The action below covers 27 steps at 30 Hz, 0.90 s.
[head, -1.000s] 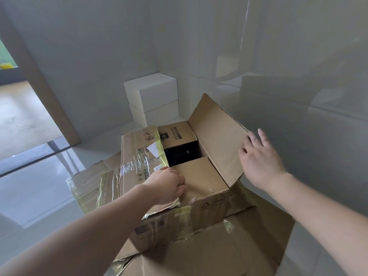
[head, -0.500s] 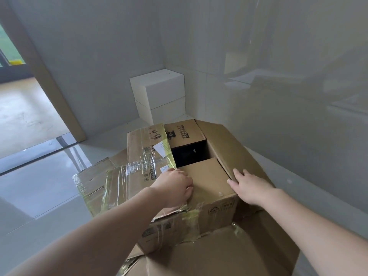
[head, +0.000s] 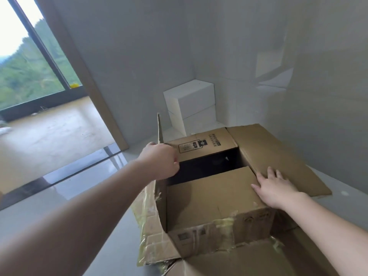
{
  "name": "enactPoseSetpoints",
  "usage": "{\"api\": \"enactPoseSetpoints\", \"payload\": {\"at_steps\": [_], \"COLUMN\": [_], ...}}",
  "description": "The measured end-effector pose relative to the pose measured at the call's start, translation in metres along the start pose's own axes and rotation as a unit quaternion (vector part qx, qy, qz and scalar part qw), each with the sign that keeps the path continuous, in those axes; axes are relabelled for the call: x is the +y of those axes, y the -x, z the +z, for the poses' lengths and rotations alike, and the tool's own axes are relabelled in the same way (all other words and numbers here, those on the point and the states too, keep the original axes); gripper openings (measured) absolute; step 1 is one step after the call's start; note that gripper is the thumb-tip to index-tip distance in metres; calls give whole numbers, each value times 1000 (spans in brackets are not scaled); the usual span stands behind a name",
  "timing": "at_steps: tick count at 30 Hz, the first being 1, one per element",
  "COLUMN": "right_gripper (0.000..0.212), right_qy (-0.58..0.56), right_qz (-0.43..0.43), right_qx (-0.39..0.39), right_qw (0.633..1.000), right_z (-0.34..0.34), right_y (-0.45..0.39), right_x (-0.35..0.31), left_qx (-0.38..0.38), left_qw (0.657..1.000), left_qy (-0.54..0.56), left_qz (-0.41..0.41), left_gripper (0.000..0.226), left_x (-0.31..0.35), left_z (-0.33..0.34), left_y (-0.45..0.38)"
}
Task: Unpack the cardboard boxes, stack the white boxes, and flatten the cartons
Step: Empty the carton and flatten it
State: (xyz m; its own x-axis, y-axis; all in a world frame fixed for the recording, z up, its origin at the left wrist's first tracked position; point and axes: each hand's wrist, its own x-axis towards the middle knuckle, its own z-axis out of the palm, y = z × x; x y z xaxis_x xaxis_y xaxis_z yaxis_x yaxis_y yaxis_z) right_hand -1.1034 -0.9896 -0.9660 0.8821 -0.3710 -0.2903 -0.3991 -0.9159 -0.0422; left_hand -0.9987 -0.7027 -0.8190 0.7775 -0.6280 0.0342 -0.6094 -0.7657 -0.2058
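Up close, the left hand (head: 160, 160) grips the carton's upright left flap (head: 160, 130) by its edge, while the right hand (head: 275, 188) presses flat-fingered on the folded-out right flap (head: 278, 156). Beyond the cardboard box (head: 215, 200), two stacked white boxes (head: 191, 104) fill the corner.

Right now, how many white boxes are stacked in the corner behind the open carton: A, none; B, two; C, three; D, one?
B: two white boxes sit one on top of the other in the corner of the walls, just beyond the open carton.
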Motion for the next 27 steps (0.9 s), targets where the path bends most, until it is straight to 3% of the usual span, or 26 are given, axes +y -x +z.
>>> {"api": "enactPoseSetpoints", "payload": {"at_steps": [5, 10, 13, 16, 20, 27], "right_gripper": [60, 59, 58, 57, 54, 57], "right_qy": [-1, 2, 6, 21, 33, 74], "right_qz": [0, -3, -1, 2, 1, -68], "right_qx": [-3, 1, 7, 20, 33, 72], "right_qw": [1000, 1000, 1000, 1000, 999, 992], "right_z": [-3, 0, 3, 9, 15, 13], "right_y": [3, 5, 5, 2, -2, -21], "right_x": [-3, -3, -4, -5, -9, -24], "left_qx": [-53, -149, -219, -231, -205, -180], "left_qw": [997, 979, 958, 943, 911, 869], "left_qy": [-19, -90, 40, 141, 263, 385], "left_qz": [-48, -102, -179, -191, -243, -254], "left_gripper": [25, 61, 71, 58, 66, 46], "left_x": [-39, -74, -68, -48, -36, -26], "left_z": [30, 83, 115, 140, 154, 172], "left_y": [27, 44, 49, 48, 34, 22]}}
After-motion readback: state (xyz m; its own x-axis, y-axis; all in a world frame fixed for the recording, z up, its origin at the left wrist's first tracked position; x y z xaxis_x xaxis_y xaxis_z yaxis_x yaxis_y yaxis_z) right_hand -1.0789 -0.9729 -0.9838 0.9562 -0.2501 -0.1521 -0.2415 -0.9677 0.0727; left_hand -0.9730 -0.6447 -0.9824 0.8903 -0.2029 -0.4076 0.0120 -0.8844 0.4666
